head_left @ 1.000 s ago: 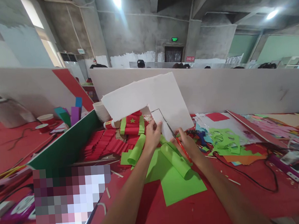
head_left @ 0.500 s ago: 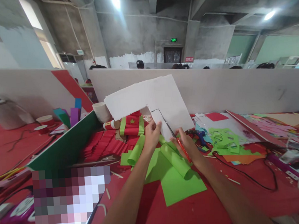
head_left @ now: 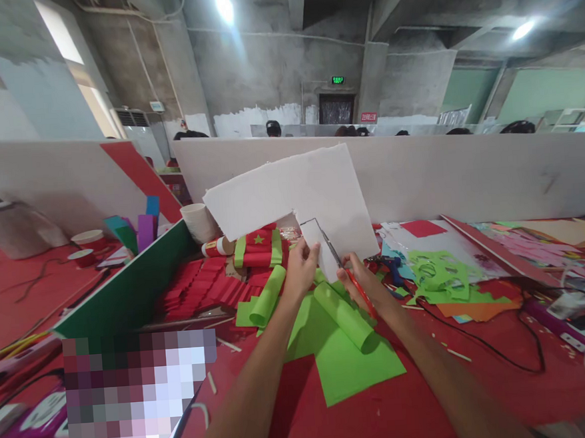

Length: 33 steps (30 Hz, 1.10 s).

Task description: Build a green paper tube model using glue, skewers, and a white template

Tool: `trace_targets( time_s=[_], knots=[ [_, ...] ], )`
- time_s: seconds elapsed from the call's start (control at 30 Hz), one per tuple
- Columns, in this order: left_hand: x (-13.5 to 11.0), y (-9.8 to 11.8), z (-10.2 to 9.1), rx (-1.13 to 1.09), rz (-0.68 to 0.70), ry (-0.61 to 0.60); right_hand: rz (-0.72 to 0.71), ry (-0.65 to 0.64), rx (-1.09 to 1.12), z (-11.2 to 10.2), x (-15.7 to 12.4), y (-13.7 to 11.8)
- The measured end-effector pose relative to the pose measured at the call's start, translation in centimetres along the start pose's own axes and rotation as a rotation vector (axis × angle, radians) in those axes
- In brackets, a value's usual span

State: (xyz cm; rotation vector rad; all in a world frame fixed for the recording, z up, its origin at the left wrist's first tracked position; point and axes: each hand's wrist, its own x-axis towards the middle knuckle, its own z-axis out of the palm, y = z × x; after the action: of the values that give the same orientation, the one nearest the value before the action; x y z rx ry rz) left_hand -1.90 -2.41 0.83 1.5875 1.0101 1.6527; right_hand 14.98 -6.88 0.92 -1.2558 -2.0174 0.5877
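Observation:
A large white board (head_left: 275, 190), with a notch along its lower edge, is held up in front of me. My left hand (head_left: 302, 266) pinches a strip of it between thumb and fingers. In my right hand (head_left: 364, 284) are red-handled scissors (head_left: 360, 287), their blades lying along a dark line on the board. That line bends at a corner near the blade tips. Beneath both hands lie curled and flat sheets of green paper (head_left: 356, 368). Red folded paper pieces (head_left: 209, 281) and a red-and-green roll with a yellow star (head_left: 258, 248) are behind my left hand.
A green panel (head_left: 126, 277) stands on the left, with paper cups (head_left: 198, 222) behind it. To the right are cut green scraps (head_left: 439, 272), a blue glue gun (head_left: 395, 270), a black cable (head_left: 481, 339) and a purple power strip (head_left: 564, 333). A white partition (head_left: 450, 178) borders the table.
The white board has tilted slightly, and its top corner has shifted right. The scissors still lie along the line, and both hands keep their hold. The view has shifted slightly.

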Motion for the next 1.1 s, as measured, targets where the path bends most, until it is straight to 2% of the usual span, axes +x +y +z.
trace_targets(
  time_s=[0.13, 0.57, 0.83, 0.97, 1.1],
  knots=[
    [-0.3, 0.4, 0.4, 0.002, 0.008, -0.037, 0.030, 0.011, -0.123, -0.3, 0.0, -0.1],
    [-0.2, 1.1, 0.1, -0.034, 0.004, -0.040, -0.049, 0.108, -0.151, 0.8, 0.2, 0.6],
    [-0.2, 0.8, 0.2, -0.129, -0.040, -0.045, -0.059, 0.122, -0.214, 0.5, 0.1, -0.1],
    [0.2, 0.6, -0.3, -0.192, -0.063, 0.029, -0.068, 0.076, -0.252, 0.1, 0.2, 0.1],
    [0.6, 0.5, -1.1, -0.160, -0.035, 0.111, -0.080, 0.008, -0.212, 0.1, 0.3, 0.6]
  ],
)
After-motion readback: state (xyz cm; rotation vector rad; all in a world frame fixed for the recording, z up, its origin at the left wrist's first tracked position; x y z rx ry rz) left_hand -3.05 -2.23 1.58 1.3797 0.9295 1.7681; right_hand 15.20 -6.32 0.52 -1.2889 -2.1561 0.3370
